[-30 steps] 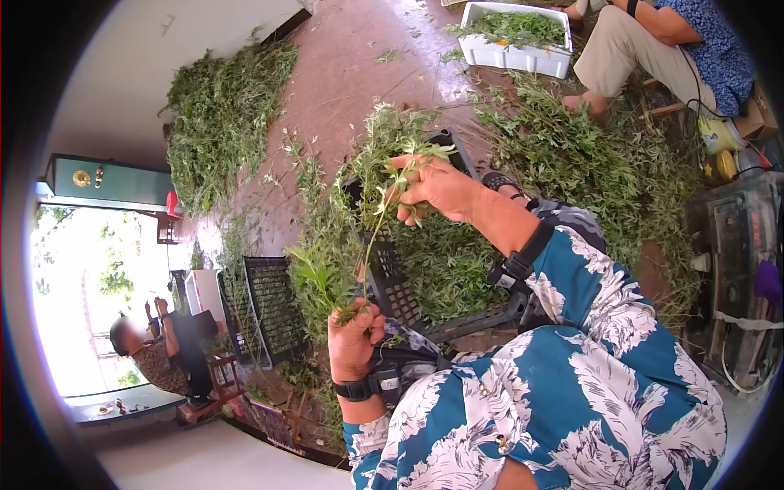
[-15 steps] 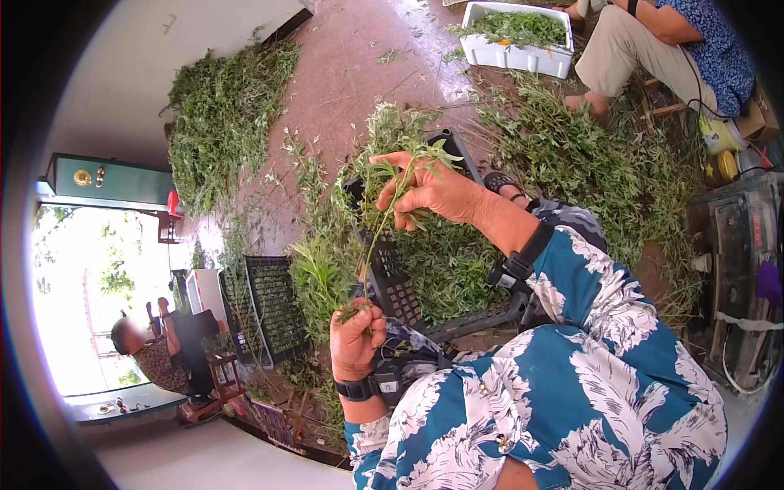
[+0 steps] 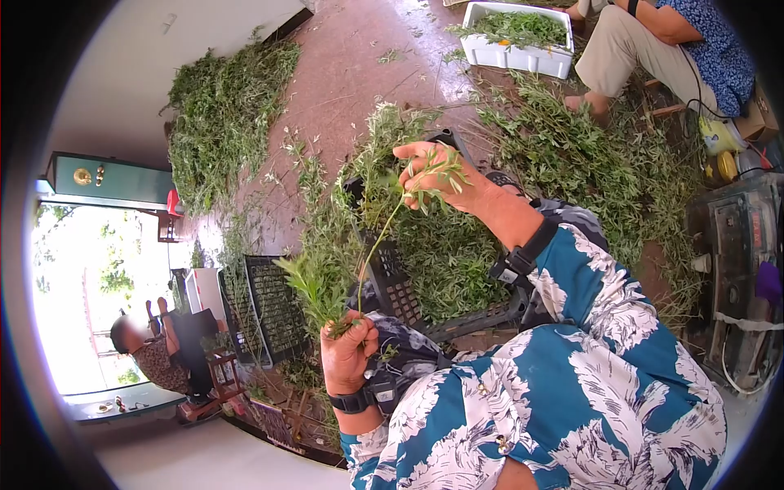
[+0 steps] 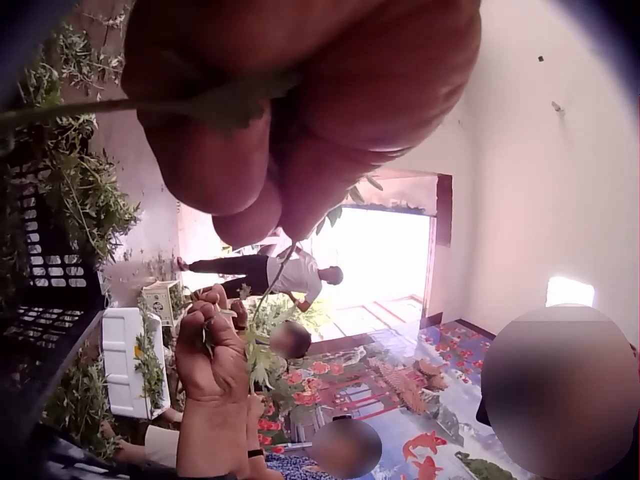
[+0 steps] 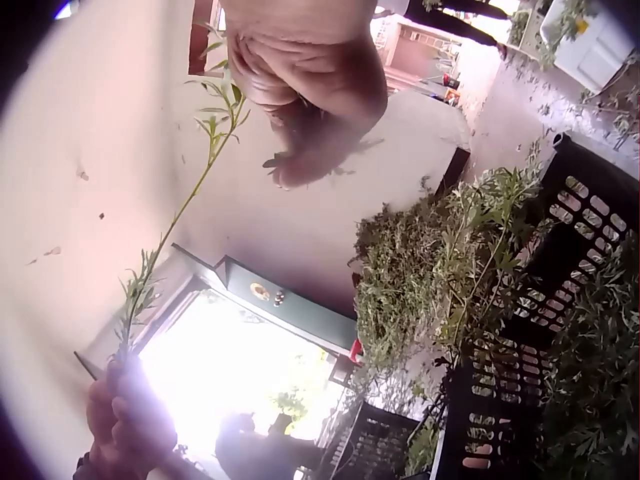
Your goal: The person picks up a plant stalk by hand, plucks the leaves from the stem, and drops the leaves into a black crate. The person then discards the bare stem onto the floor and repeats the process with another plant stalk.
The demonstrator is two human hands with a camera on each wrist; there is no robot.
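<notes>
In the head view a thin leafy stem (image 3: 377, 245) stretches between both hands. My left hand (image 3: 347, 351) grips its lower end in a fist, and leaf tufts poke out at the thumb. My right hand (image 3: 441, 175) has curled fingers holding the upper part, where narrow leaves lie over the fingers. The right wrist view shows the leafy stem (image 5: 185, 215) rising from the left fist (image 5: 130, 415). A small leaf shows at the right hand's fingertips there. Below the right hand stands a black plastic crate (image 3: 396, 282) holding cut greens (image 3: 457, 261).
Heaps of cut plants lie at the back (image 3: 233, 122) and to the right (image 3: 572, 155). A white foam box (image 3: 514, 57) of greens stands beside a seated person (image 3: 645, 49). Another person (image 3: 155, 351) sits by the bright doorway. Black mesh trays (image 3: 278, 302) are at the left.
My right hand has turned and curled its fingers on the stem's leafy top, which now lies across them. My left hand has shifted slightly left; bright leaves now stand close above it.
</notes>
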